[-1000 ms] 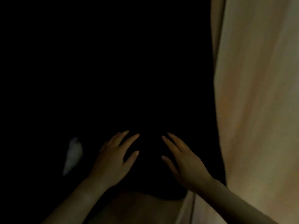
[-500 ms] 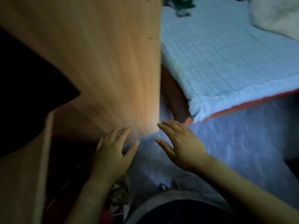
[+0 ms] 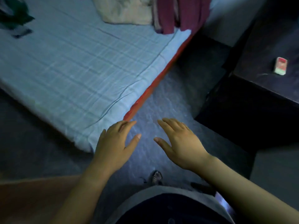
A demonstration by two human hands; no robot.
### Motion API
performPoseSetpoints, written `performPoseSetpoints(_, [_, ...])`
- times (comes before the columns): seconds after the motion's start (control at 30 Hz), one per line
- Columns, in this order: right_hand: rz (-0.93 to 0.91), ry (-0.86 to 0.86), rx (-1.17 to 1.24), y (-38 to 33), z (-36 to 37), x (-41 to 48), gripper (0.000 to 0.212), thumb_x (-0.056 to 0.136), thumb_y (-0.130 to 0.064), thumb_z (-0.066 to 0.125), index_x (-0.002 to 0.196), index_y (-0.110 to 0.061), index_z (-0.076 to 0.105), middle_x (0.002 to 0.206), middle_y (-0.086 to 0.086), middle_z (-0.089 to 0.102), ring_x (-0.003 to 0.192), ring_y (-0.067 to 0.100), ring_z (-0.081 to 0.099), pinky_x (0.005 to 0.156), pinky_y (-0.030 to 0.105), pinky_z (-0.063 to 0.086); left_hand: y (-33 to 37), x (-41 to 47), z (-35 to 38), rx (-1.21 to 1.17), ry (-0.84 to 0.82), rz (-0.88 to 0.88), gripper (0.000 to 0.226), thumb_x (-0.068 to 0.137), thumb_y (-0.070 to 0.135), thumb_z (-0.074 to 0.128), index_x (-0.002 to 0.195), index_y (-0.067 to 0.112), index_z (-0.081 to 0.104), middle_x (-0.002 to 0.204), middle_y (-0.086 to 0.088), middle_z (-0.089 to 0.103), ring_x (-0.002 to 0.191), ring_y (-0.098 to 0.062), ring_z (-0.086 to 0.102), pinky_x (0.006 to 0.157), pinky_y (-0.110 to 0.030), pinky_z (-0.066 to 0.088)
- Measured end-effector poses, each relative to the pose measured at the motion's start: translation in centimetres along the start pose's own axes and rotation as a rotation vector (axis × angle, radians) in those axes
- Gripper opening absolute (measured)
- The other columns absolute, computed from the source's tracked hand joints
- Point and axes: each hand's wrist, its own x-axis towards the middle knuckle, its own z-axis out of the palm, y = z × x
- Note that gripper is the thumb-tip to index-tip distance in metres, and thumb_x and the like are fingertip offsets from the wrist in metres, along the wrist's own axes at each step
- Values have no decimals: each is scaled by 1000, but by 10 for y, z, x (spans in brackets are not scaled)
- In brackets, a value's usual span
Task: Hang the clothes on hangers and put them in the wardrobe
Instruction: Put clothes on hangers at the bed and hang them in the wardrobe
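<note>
swung off the wardrobe point(image 3: 32, 199), now just a wooden strip at lower left. low centre: left hand point(image 3: 113, 143) and right hand point(image 3: 179, 143), fingers spread, palms down, gripping nothing, above the floor point(image 3: 161, 102). beyond, bed point(image 3: 72, 70); at top of frame on it, cream garment point(image 3: 126, 10) beside maroon garment point(image 3: 182, 13). far right, small box point(image 3: 281, 65) on table point(image 3: 258, 88).

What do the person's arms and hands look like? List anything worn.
Nothing worn shows. The left hand and right hand are bare: no gloves, no rings. The left forearm and right forearm are uncovered as far as the frame's edge, with no sleeve, watch or bracelet in view. The nails look short and unpainted, though the light is dim.
</note>
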Motion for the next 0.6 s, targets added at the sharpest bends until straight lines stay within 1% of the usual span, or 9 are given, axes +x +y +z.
performPoseSetpoints(0.1, [133, 47, 31, 51, -29, 18, 68, 89, -58, 26, 134, -12, 46, 136, 7, 51, 126, 27, 45, 105, 47, 38, 35, 66, 10, -6, -40, 102, 55, 87, 57, 37, 126, 23, 55, 122, 2, 58, 111, -23, 57, 89, -49, 47])
performPoseSetpoints(0.2, [224, 49, 63, 83, -38, 44, 66, 89, -58, 28, 134, -14, 46, 133, 6, 52, 124, 25, 46, 104, 40, 37, 47, 119, 20, -23, -80, 156, 52, 88, 54, 40, 125, 22, 56, 119, 1, 61, 108, -23, 59, 86, -45, 50])
performPoseSetpoints(0.27, [251, 32, 85, 101, -40, 73, 69, 87, -60, 24, 136, -16, 44, 136, 4, 49, 127, 23, 44, 105, 36, 34, 47, 155, 25, -62, -101, 136, 52, 88, 54, 40, 125, 21, 56, 118, 1, 61, 106, -22, 59, 85, -44, 50])
performPoseSetpoints(0.37, [264, 14, 103, 127, -52, 134, 75, 85, -62, 19, 138, -15, 42, 140, 4, 46, 130, 22, 40, 106, 32, 30, 44, 221, 26, -116, -88, 69, 54, 86, 56, 37, 124, 23, 56, 120, 2, 60, 108, -19, 58, 90, -41, 49])
performPoseSetpoints(0.47, [278, 52, 97, 154, -77, 208, 70, 88, -59, 26, 135, -12, 45, 137, 7, 49, 128, 27, 43, 105, 36, 33, 42, 305, 16, -79, -95, 103, 58, 86, 57, 35, 125, 20, 57, 119, -1, 61, 108, -21, 57, 90, -34, 46])
performPoseSetpoints(0.53, [306, 86, 93, 172, -104, 259, 62, 92, -55, 37, 135, -11, 46, 137, 8, 49, 127, 28, 43, 105, 38, 34, 45, 372, 3, -37, -114, 161, 59, 86, 56, 33, 126, 19, 56, 120, -3, 60, 106, -24, 58, 89, -36, 47])
performPoseSetpoints(0.6, [325, 113, 99, 189, -132, 304, 58, 93, -50, 41, 136, -11, 45, 139, 8, 47, 129, 27, 42, 106, 36, 32, 52, 438, -11, 10, -140, 220, 59, 87, 57, 31, 128, 20, 53, 122, -1, 59, 106, -24, 57, 88, -40, 48])
